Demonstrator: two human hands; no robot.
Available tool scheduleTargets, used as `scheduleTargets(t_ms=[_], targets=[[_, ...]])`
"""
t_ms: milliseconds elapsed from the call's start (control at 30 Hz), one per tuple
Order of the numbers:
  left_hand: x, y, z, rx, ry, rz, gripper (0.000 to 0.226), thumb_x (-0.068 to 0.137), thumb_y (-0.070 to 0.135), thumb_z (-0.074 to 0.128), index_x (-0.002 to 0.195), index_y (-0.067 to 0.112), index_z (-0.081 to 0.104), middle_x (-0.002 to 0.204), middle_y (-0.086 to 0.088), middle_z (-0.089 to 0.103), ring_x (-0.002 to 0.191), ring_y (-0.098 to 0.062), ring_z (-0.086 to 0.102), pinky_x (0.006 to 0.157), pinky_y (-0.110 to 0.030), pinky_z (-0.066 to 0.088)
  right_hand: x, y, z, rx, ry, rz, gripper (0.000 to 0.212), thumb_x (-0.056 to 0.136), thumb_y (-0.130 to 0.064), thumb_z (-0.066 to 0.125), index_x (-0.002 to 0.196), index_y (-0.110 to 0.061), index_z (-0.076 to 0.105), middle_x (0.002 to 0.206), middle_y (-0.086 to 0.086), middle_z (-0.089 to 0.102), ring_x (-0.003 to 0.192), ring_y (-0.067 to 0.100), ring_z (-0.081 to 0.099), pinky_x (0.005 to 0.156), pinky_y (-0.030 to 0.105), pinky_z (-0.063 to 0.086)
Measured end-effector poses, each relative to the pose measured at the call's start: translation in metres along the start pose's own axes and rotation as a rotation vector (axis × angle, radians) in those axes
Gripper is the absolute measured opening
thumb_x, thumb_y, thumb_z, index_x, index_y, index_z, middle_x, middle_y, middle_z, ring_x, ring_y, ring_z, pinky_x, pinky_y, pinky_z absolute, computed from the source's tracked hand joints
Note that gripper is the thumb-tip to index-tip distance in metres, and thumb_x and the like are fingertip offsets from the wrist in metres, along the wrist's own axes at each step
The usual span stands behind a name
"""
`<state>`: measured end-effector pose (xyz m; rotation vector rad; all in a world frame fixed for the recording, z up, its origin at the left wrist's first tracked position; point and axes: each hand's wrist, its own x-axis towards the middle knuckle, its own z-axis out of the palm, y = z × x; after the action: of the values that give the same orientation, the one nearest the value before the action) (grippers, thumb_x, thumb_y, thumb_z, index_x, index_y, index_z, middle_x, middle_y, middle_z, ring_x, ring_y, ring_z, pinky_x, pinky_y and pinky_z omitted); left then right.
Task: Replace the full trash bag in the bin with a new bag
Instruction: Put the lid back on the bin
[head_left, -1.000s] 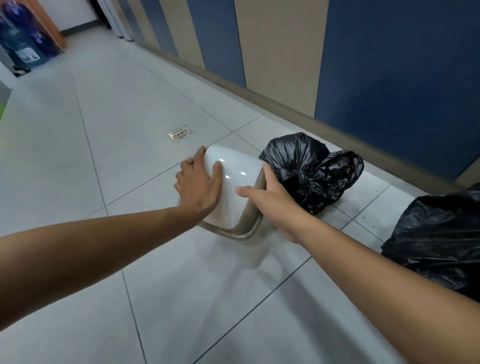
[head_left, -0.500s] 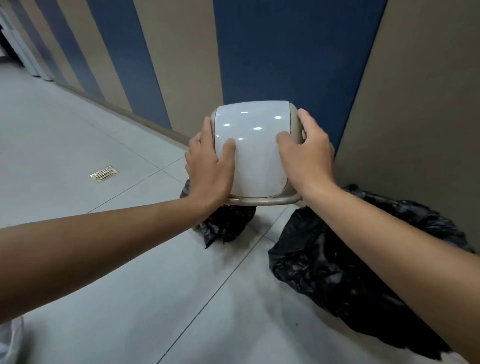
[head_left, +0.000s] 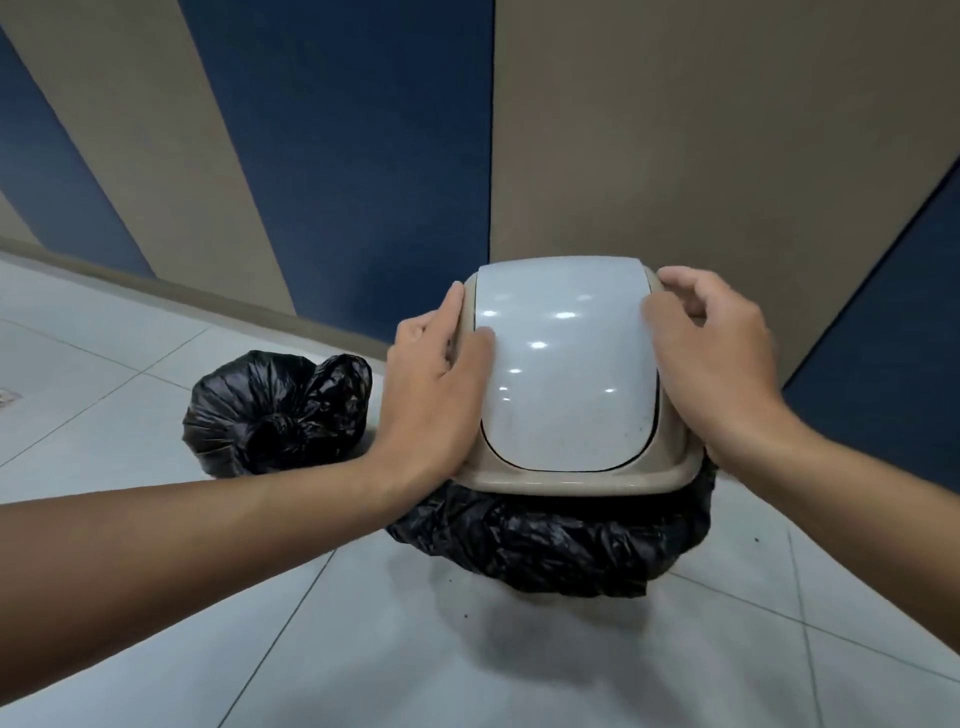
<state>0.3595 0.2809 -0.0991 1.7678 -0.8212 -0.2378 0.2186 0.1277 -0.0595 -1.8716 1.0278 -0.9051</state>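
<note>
Bin: we cannot see its body, only the lid (head_left: 566, 364) held over a new bag (head_left: 561, 540) whose black film is turned out and hangs crumpled below the lid's rim. It stands on the tiled floor (head_left: 363, 649) close to the wall (head_left: 649, 130).

We judge the task nearly finished. The full bag (head_left: 275, 410) lies knotted on the floor to the left, just beside the bin and apart from it, so the old liner is out. The fresh liner looks fitted over the rim. What we take to be left is seating the lid squarely, and perhaps carrying the full bag away. Whether the lid has already clicked home we cannot tell.

Our left hand (head_left: 431, 395) lies along the lid's left edge, fingers fairly straight and thumb pressed onto the white flap. Our right hand (head_left: 711, 358) curls over the far right corner, fingers bent round the rim. So one grip is spread flat, the other hooked on the lid.

The lid is a rounded square of hard plastic: a beige frame round a glossy, slightly domed white flap that throws back small ceiling lights. Both bags are thin shiny film, creased and puckered, the full one gathered into a tight knot. The floor tiles are pale and smooth with thin dark joints; the wall runs in flat blue and tan panels.
</note>
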Motion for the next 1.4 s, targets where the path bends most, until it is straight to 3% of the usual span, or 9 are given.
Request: scheduleTargets(t_ms=[100,167,400,533,633,733,900,1133,1400], targets=[[-0.012,0.001,0.009,0.017,-0.037,-0.027,0.048,0.102,0.039,0.045,0.125,0.082,0.039,0.100,0.054,0.048,0.112,0.029,0.036,0.085,0.009,0.028,-0.007,0.014,-0.014,-0.024,-0.007,0.025,0.033,0.095,-0.037,0.054,0.126,-0.035,0.064,0.116,-0.011,0.064,0.121,0.016,0.055,0.107,0.044,0.046],[-0.017,0.002,0.013,0.037,-0.088,-0.053,0.057,0.104,0.035,0.046,0.094,0.091,0.040,0.093,0.055,0.046,0.105,0.029,0.037,0.076,0.012,0.025,-0.010,0.022,-0.016,-0.038,-0.012,0.043,0.031,0.095,-0.037,0.055,0.124,-0.035,0.064,0.114,-0.012,0.063,0.119,0.015,0.056,0.107,0.044,0.046],[-0.013,-0.022,0.016,-0.032,-0.100,-0.093,0.031,0.104,0.048,0.040,0.129,0.066,0.043,0.118,0.040,0.046,0.126,0.012,0.040,0.096,-0.017,0.033,-0.010,0.046,-0.010,-0.020,-0.077,0.066,0.030,0.095,-0.037,0.056,0.124,-0.035,0.063,0.114,-0.013,0.065,0.111,0.013,0.060,0.100,0.040,0.049],[-0.004,-0.037,0.012,-0.061,-0.055,-0.195,0.049,0.094,0.061,0.033,0.142,0.054,0.043,0.129,0.029,0.043,0.129,0.005,0.042,0.106,-0.026,0.031,0.001,0.052,-0.007,0.019,-0.042,0.077,0.022,0.094,-0.038,0.055,0.112,-0.035,0.067,0.102,-0.015,0.068,0.100,0.007,0.063,0.082,0.029,0.049],[0.008,-0.049,0.009,-0.084,-0.048,-0.335,0.041,0.100,0.048,0.042,0.139,0.040,0.052,0.130,0.015,0.059,0.123,-0.011,0.058,0.106,-0.036,0.045,0.013,0.063,-0.007,0.058,0.010,0.201,0.021,0.097,-0.033,0.050,0.104,-0.033,0.069,0.099,-0.013,0.070,0.098,0.013,0.064,0.085,0.034,0.053],[0.017,-0.058,0.009,-0.174,-0.119,-0.477,0.021,0.101,0.038,0.056,0.119,0.034,0.067,0.102,0.011,0.079,0.097,-0.012,0.075,0.077,-0.029,0.057,0.020,0.081,-0.009,0.066,-0.074,0.352,0.023,0.099,-0.029,0.050,0.109,-0.026,0.071,0.107,-0.004,0.070,0.094,0.021,0.060,0.080,0.036,0.052],[0.027,-0.069,0.015,-0.198,-0.143,-0.454,0.020,0.102,0.038,0.061,0.114,0.029,0.073,0.099,0.005,0.081,0.085,-0.011,0.077,0.071,-0.028,0.057,0.019,0.098,-0.003,0.113,-0.214,0.418,0.024,0.103,-0.033,0.054,0.108,-0.015,0.070,0.106,0.007,0.075,0.096,0.025,0.069,0.089,0.042,0.057],[0.038,-0.078,0.019,-0.211,-0.092,-0.509,0.025,0.101,0.042,0.062,0.102,0.019,0.073,0.086,-0.001,0.081,0.069,-0.014,0.075,0.055,-0.027,0.057,0.027,0.101,0.017,0.199,-0.122,0.423,0.031,0.101,-0.036,0.056,0.077,-0.015,0.057,0.076,0.004,0.060,0.072,0.021,0.051,0.064,0.032,0.040],[0.052,-0.075,0.024,-0.273,-0.103,-0.555,0.036,0.098,0.046,0.062,0.095,0.011,0.067,0.093,-0.013,0.077,0.078,-0.025,0.068,0.077,-0.040,0.057,0.044,0.099,0.030,0.186,-0.095,0.330,0.026,0.101,-0.028,0.055,0.083,-0.011,0.063,0.078,0.011,0.055,0.073,0.021,0.045,0.067,0.036,0.036]])
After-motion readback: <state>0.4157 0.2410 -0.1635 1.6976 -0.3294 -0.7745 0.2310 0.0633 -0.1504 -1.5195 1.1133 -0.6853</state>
